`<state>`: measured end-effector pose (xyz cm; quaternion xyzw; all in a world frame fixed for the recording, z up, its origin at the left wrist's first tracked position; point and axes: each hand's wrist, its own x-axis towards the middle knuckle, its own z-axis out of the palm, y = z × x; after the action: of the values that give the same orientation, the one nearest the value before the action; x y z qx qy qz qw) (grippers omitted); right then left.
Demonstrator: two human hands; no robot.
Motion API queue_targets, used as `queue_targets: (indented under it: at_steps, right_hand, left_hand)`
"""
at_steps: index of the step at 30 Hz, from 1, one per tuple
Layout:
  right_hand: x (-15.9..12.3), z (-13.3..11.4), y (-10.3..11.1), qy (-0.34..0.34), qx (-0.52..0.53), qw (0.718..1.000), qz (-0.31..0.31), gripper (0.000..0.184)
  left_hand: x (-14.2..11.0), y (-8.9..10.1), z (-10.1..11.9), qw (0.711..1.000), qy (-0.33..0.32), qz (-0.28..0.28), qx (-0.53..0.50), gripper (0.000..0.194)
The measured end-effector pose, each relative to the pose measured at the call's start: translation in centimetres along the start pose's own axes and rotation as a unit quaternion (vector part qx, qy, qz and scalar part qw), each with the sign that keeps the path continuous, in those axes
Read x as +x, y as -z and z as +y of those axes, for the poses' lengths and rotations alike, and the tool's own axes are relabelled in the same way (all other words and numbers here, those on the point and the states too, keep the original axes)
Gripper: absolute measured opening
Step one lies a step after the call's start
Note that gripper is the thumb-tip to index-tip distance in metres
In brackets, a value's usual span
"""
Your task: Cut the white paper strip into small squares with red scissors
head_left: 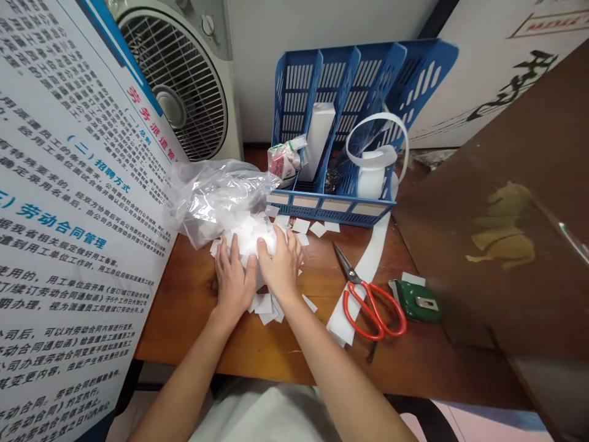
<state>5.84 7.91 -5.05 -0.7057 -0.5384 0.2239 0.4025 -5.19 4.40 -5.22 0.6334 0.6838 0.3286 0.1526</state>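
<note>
White paper pieces [251,236] — heaped on the wooden table [193,331], before the blue file rack [350,216]. Left hand [232,279] and right hand [281,261]: fingers spread, unclenched, laid against opposite sides of the heap. Clear plastic bag [221,184]: crumpled, just behind the heap; contents hard to tell. Rack contents: small packet [283,162] and upright white box [318,132] towards the left — roll of white strip [370,183] at the right.

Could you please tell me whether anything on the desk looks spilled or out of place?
White paper pieces lie scattered before the blue rack, outside the heap between the left hand and right hand; they look strayed.
</note>
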Motion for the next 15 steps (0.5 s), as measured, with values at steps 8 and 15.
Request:
queue_targets:
  at_steps: [8,15]
  right_hand:
    - [-0.6,-0.9,0.1,-0.016,0.106,0.994,0.025,0.053]
    - [-1.1,-1.8,1.3,-0.018,0.211,0.976,0.055,0.056]
  left_hand:
    - [0.6,-0.8,1.2,0.983,0.002,0.081,-0.162,0.059]
    - [0.2,0.3,4.1,0.973,0.01,0.097,-0.209,0.059]
